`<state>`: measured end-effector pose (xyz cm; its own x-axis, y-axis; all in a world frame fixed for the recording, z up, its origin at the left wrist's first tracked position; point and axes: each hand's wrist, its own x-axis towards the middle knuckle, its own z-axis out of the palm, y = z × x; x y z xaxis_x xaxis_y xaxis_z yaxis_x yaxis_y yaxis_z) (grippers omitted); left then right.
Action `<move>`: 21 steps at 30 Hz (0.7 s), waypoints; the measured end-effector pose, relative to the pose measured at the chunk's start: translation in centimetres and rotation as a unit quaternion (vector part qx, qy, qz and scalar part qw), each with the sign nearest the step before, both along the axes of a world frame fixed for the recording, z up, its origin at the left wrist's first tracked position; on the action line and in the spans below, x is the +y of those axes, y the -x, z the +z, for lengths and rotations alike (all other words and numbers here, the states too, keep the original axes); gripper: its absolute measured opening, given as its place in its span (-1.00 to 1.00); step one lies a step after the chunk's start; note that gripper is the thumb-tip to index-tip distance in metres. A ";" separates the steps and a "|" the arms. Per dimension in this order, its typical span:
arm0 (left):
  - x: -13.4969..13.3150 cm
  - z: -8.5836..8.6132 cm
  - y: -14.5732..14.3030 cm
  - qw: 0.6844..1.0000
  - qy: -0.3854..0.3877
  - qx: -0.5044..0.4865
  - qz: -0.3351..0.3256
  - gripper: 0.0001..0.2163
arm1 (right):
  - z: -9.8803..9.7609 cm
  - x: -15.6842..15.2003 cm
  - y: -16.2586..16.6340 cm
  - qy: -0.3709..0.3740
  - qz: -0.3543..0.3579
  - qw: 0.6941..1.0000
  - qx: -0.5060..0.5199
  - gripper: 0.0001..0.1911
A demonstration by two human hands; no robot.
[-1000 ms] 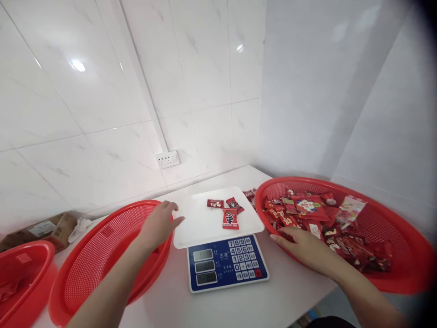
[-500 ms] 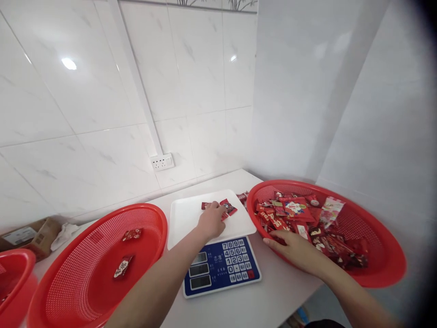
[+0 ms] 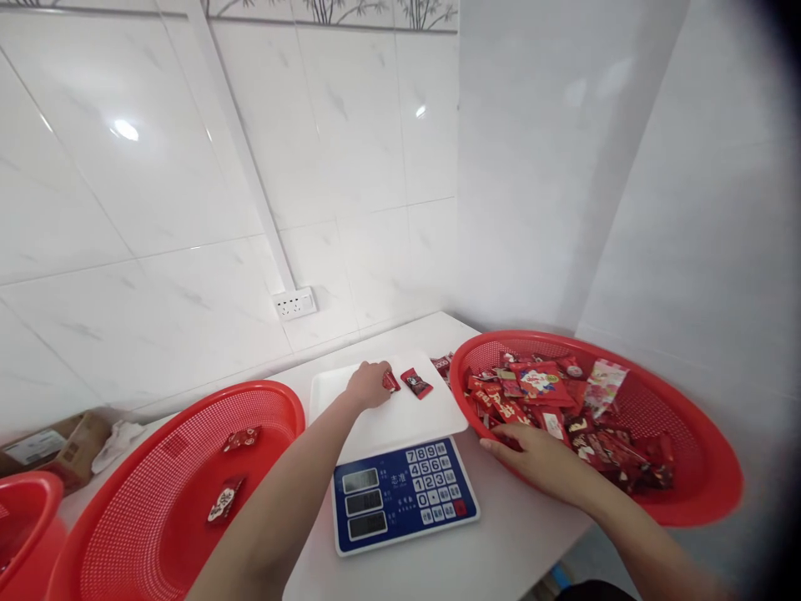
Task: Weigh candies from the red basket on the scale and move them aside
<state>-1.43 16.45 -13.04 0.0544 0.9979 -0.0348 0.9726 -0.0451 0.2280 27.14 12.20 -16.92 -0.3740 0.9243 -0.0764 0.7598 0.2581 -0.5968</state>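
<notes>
My left hand [image 3: 368, 385] is over the white weighing tray of the digital scale [image 3: 400, 492], its fingers closed on a small red wrapped candy [image 3: 390, 381]; part of it is hidden by the hand. Just right of it, another red wrapped candy [image 3: 416, 383] lies on the tray [image 3: 375, 434]. My right hand [image 3: 531, 455] grips the near left rim of a red plastic basket [image 3: 701, 467], thumb outside and fingers over the edge. A heap of red candy packets [image 3: 544, 384] fills the bottom of that basket.
At left stands a second red basket [image 3: 106, 509] with two wrapped candies [image 3: 224, 499] in it. Beyond it are another red container [image 3: 37, 534] and a cardboard box [image 3: 68, 451]. More red packets [image 3: 443, 365] lie behind the scale. A wall socket [image 3: 294, 304] is above the table.
My left hand has moved left across the tray with a candy, uncovering the other candy beside it. My right hand stays on the basket rim. The view has tilted slightly upward.
</notes>
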 end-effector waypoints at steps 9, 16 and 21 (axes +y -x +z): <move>0.2 1.0 -2.6 0.998 0.019 0.014 -0.063 -0.65 | 0.5 -0.2 0.1 -0.004 0.002 1.000 0.015 -0.52; 1.4 0.4 -5.5 0.990 0.024 0.104 -0.092 -0.71 | 0.3 -0.4 0.0 -0.003 0.003 1.000 0.027 -0.53; 0.8 0.1 -4.5 0.988 -0.013 0.121 -0.092 -0.69 | 0.4 -0.4 0.0 -0.007 0.011 1.000 0.017 -0.55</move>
<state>3.05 17.26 -12.98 0.2280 0.9727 -0.0425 0.9734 -0.2288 -0.0140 27.11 11.79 -16.56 -0.3968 0.9165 -0.0507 0.7328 0.2831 -0.6188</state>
